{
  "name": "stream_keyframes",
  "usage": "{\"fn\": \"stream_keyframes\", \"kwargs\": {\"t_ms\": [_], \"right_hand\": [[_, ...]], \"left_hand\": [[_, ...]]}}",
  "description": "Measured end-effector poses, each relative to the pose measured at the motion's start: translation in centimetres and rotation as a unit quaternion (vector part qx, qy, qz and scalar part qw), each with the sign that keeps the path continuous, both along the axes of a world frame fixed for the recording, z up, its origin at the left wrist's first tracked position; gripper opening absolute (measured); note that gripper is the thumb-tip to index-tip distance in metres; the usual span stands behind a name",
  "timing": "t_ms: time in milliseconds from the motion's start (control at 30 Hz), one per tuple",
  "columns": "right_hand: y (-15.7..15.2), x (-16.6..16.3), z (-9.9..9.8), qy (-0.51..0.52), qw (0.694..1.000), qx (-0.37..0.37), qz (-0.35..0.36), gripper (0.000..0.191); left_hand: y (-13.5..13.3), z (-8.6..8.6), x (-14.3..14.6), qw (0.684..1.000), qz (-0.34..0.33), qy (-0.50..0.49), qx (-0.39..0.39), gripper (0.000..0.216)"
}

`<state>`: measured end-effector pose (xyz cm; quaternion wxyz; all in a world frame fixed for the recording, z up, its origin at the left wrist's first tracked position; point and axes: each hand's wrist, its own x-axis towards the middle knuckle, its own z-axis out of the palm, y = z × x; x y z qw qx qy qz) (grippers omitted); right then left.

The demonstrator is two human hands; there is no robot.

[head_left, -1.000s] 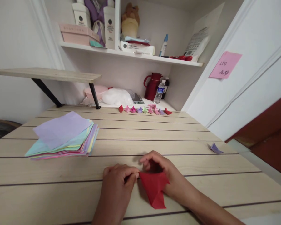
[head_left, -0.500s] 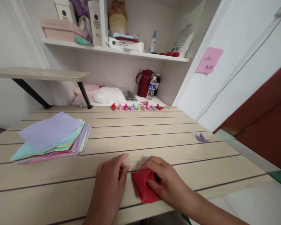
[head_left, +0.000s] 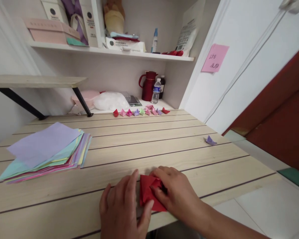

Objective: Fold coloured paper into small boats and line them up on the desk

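Observation:
A folded piece of red origami paper (head_left: 149, 192) lies near the front edge of the table. My right hand (head_left: 175, 191) grips its right side, thumb on top and fingers curled at the far edge, partly hiding it. Along the paper's left edge is my left hand (head_left: 124, 205), fingers extended and thumb apart, the thumb tip at the paper's near left part. Whether that thumb touches the paper I cannot tell.
A stack of coloured paper sheets (head_left: 45, 146) lies at the left. Several small folded paper boats (head_left: 136, 112) line the table's back edge. One purple folded paper piece (head_left: 210, 140) sits at the right. Behind stand a dark red jug (head_left: 149, 86) and a water bottle (head_left: 156, 91).
My left hand has turned and spread its fingers, its thumb coming to the red paper. My right hand keeps its hold, and the paper has turned slightly. The view has shifted a little.

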<state>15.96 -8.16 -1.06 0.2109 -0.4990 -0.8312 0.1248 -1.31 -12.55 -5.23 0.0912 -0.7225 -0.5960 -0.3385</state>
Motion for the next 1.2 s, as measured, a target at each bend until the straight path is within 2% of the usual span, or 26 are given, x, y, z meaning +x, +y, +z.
{"fn": "stream_keyframes", "kwargs": {"t_ms": [100,267,333,400,500,567,700,867,967,1100,1200], "right_hand": [[0.1,0.2,0.0,0.018,1.000,-0.011,0.007,0.024],[0.3,0.9,-0.1,0.106,0.993,-0.002,0.051,0.060],[0.2,1.2,-0.2,0.119,0.990,0.011,0.076,0.067],[0.1,1.5,-0.3,0.118,0.988,0.023,0.100,0.062],[-0.1,1.9,-0.4,0.098,0.987,0.042,0.124,0.040],[-0.1,2.0,-0.4,0.087,0.987,0.050,0.129,0.033],[-0.2,2.1,-0.4,0.081,0.985,0.056,0.139,0.032],[-0.3,2.3,-0.2,0.047,0.985,0.074,0.149,0.027],[-0.5,2.3,0.0,0.022,0.986,0.078,0.145,0.022],[-0.7,2.1,0.3,0.004,0.986,0.085,0.146,0.021],[-0.7,2.0,0.4,-0.006,0.985,0.088,0.147,0.020]], "left_hand": [[0.3,0.2,0.3,1.000,-0.010,0.011,-0.006,0.054],[0.4,-0.2,-0.1,0.998,-0.030,0.050,0.000,0.058],[0.3,-0.3,-0.1,0.997,-0.026,0.069,0.006,0.056],[0.3,-0.3,-0.1,0.996,-0.023,0.084,0.008,0.054],[0.1,-0.1,0.1,0.994,-0.021,0.104,0.008,0.050],[0.0,0.0,0.3,0.993,-0.019,0.116,0.003,0.050],[0.1,0.2,-0.2,0.990,-0.023,0.141,-0.006,0.049],[0.6,0.2,-2.9,0.967,-0.098,0.224,0.071,0.041],[-0.1,1.1,-3.7,0.972,-0.091,0.200,0.082,0.040],[-1.5,2.8,-1.9,0.985,-0.066,0.115,0.114,0.050],[-1.5,2.8,-0.4,0.972,-0.130,0.149,0.125,0.046]]}}
